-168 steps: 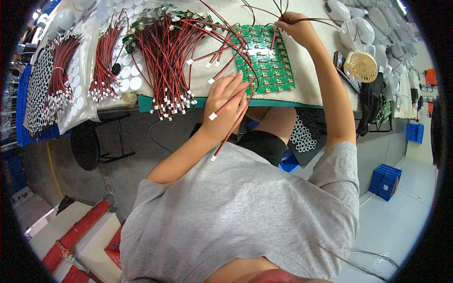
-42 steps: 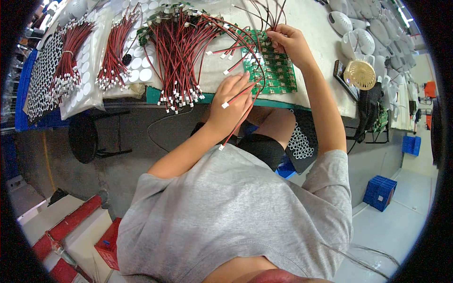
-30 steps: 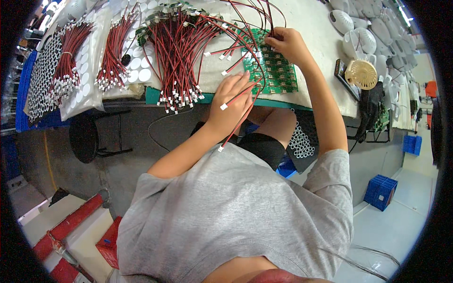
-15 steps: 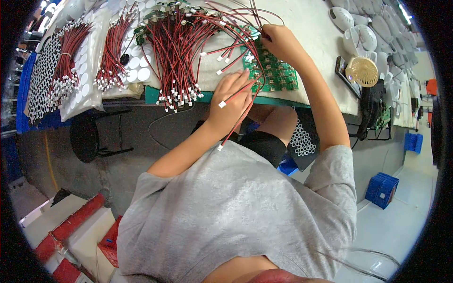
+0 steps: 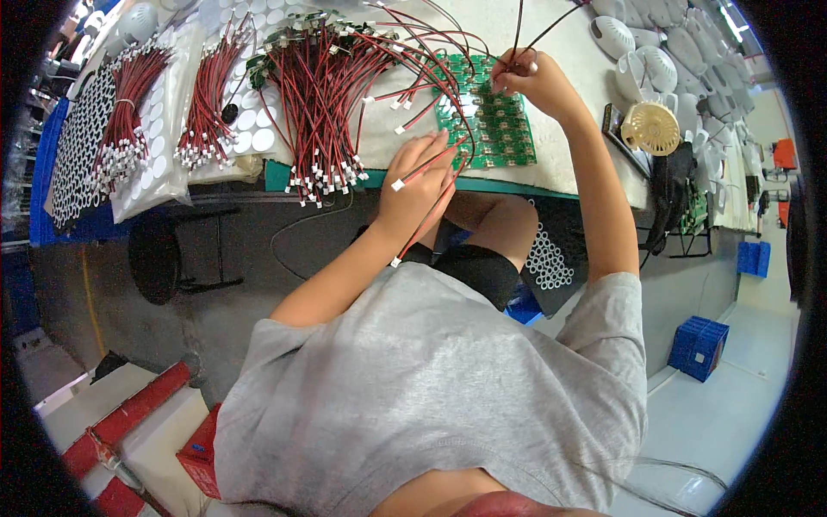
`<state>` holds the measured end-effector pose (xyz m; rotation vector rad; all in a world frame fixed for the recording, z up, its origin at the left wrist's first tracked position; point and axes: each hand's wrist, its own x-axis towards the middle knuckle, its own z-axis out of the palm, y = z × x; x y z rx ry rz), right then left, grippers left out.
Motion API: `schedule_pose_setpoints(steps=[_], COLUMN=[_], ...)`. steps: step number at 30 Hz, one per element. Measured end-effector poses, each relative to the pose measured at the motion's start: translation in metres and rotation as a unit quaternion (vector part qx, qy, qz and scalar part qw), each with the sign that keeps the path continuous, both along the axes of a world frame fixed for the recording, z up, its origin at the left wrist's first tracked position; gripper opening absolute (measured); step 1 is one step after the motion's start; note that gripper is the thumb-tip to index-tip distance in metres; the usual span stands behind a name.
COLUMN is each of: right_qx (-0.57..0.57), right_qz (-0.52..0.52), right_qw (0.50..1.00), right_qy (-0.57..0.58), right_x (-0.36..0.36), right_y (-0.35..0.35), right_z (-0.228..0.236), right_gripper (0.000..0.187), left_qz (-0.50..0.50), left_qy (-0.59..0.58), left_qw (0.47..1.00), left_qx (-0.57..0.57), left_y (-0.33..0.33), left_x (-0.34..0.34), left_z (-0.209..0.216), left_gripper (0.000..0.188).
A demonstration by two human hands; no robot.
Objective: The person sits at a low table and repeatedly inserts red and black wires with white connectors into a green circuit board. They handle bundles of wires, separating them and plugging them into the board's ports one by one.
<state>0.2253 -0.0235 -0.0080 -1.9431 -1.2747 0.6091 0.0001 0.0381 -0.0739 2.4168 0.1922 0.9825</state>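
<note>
My left hand (image 5: 412, 183) lies at the near left edge of a green circuit board panel (image 5: 500, 129), fingers stretched out and nothing visibly gripped. Red and black wires (image 5: 426, 165) with white plugs run across its fingers and back, one plug hanging past the wrist. Above the panel's far right part, my right hand (image 5: 536, 82) is closed in a pinch on thin dark wires (image 5: 519, 39) that rise from its fingers. The exact pinch point is hard to make out. Left of the panel lies a big bundle of red and black wires (image 5: 327, 103), with small boards at its far end.
Two more wire bundles (image 5: 129, 112) (image 5: 209, 103) lie at the left on bagged white discs (image 5: 155, 142). White fan housings (image 5: 659, 69), a beige round grille (image 5: 655, 127) and a dark tray (image 5: 624, 142) stand at the right. A green mat edge (image 5: 280, 175) borders the table front.
My right hand has moved right and slightly nearer, drawing the dark wires with it and uncovering more of the panel. My left hand has stayed nearly still.
</note>
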Motion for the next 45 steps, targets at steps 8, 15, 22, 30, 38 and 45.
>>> schedule_pose_setpoints(steps=[8, 15, 22, 30, 38, 45], right_qx=[0.030, 0.032, 0.061, -0.036, 0.036, 0.066], right_qz=[-0.083, -0.066, -0.058, -0.120, -0.105, -0.035], right_qw=[0.991, 0.975, 0.984, 0.983, 0.982, 0.974], right_qy=[-0.105, -0.211, -0.158, -0.137, -0.153, -0.216], right_x=[0.017, 0.014, 0.022, 0.010, 0.014, 0.015], right_y=[0.004, 0.011, 0.010, 0.014, 0.014, 0.012], right_z=[-0.013, -0.010, -0.023, -0.012, -0.019, -0.019], right_gripper=[0.016, 0.017, 0.019, 0.020, 0.018, 0.014], left_qz=[-0.002, -0.001, -0.001, 0.004, 0.001, -0.003], left_qy=[-0.003, 0.000, -0.004, -0.010, 0.000, -0.003], left_qw=[1.000, 1.000, 1.000, 1.000, 1.000, 1.000], left_qx=[0.003, 0.001, -0.016, -0.007, -0.007, -0.005], left_y=[0.001, 0.001, 0.000, 0.001, 0.000, 0.001], left_x=[0.000, 0.000, 0.001, 0.000, -0.001, 0.000], left_z=[0.000, 0.002, -0.002, 0.001, 0.002, 0.002], left_gripper=[0.028, 0.027, 0.027, 0.026, 0.027, 0.027])
